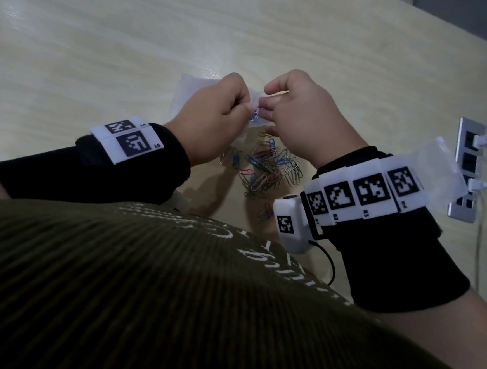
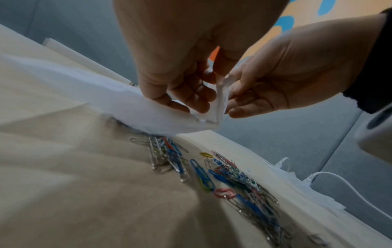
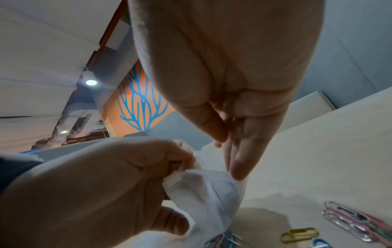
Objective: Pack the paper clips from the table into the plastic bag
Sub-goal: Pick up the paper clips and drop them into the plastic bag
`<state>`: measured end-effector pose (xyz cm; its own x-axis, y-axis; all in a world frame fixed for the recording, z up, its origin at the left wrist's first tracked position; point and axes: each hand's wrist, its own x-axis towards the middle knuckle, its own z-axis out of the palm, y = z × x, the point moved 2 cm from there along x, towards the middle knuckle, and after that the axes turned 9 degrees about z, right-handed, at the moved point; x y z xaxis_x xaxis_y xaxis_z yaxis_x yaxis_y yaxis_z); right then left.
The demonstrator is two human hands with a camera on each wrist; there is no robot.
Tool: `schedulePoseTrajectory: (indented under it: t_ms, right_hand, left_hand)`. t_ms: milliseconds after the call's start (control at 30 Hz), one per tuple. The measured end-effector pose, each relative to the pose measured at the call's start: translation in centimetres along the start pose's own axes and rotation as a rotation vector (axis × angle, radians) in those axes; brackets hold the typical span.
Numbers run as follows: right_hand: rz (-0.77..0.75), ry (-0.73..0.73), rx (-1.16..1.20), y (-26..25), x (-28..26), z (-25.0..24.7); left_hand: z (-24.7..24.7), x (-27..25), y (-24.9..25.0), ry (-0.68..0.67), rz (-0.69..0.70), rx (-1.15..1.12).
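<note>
left hand (image 1: 212,118) and right hand (image 1: 303,116) each pinch the plastic bag (image 1: 190,88) by its rim, at 12 o'clock of the paper clips (image 1: 270,166). Film looks limp and slippery, so hold the rim. Clips are light and probably tangle; take small bunches.

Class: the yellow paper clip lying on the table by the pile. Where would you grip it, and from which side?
Probably pinch the yellow paper clip across its two long sides, coming straight down from above. It lies flat on the table, slightly apart from the pink clips, leaving room for a fingertip each side.
</note>
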<state>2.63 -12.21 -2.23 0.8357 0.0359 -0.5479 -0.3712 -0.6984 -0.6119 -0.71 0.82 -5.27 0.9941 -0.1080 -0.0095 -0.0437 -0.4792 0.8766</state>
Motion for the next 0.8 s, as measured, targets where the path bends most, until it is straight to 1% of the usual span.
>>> schedulePoseTrajectory:
  t_ms: [67, 133, 200, 233, 300, 367, 400, 467, 533, 567, 633, 700, 800]
  right_hand:
    - [-0.060, 0.015, -0.003, 0.2, 0.1, 0.0]
    - [-0.124, 0.082, 0.045, 0.3, 0.0, -0.3]
    - [-0.145, 0.154, 0.056, 0.6, 0.1, -0.7]
    - [-0.140, 0.179, 0.022, 0.8, 0.3, -0.8]
    - [-0.126, 0.200, -0.123, 1.4, 0.8, -0.6]
    - [-0.110, 0.159, -0.300, 1.9, 1.0, 0.3]
    - [-0.128, 0.121, -0.376, 2.0, 1.0, 0.9]
    - [-0.216, 0.006, -0.464, 2.0, 0.6, 2.5]
    - [-0.335, -0.120, -0.535, 2.1, 0.1, 4.4]
    - [-0.396, -0.160, -0.602, 2.3, 0.0, 5.3]
    - [-0.481, -0.186, -0.805, 3.0, -0.4, 6.7]
    - [-0.470, -0.185, -0.929, 4.0, -0.4, 7.2]
    - [-0.357, -0.147, -1.002, 5.2, -0.4, 6.5]
  left_hand:
    - [-0.3, 0.1, 0.1, 0.038, -0.016, 0.044]
    - [-0.9, 0.3, -0.2, 0.108, -0.057, 0.107]
    - [-1.6, 0.4, -0.5, 0.165, -0.098, 0.141]
    - [-1.9, 0.5, -0.7, 0.187, -0.112, 0.146]
    - [-2.5, 0.6, -0.8, 0.220, -0.132, 0.149]
    - [-2.8, 0.7, -0.9, 0.246, -0.143, 0.142]
    - [-3.0, 0.7, -1.0, 0.259, -0.148, 0.137]
    - [-3.3, 0.6, -1.2, 0.281, -0.169, 0.120]
    - [-3.5, 0.5, -1.4, 0.301, -0.195, 0.092]
    - [-3.6, 0.5, -1.5, 0.313, -0.207, 0.077]
    - [-3.9, 0.4, -1.6, 0.333, -0.223, 0.053]
    - [-4.1, 0.3, -1.6, 0.339, -0.228, 0.043]
    - [-4.2, 0.3, -1.7, 0.332, -0.230, 0.039]
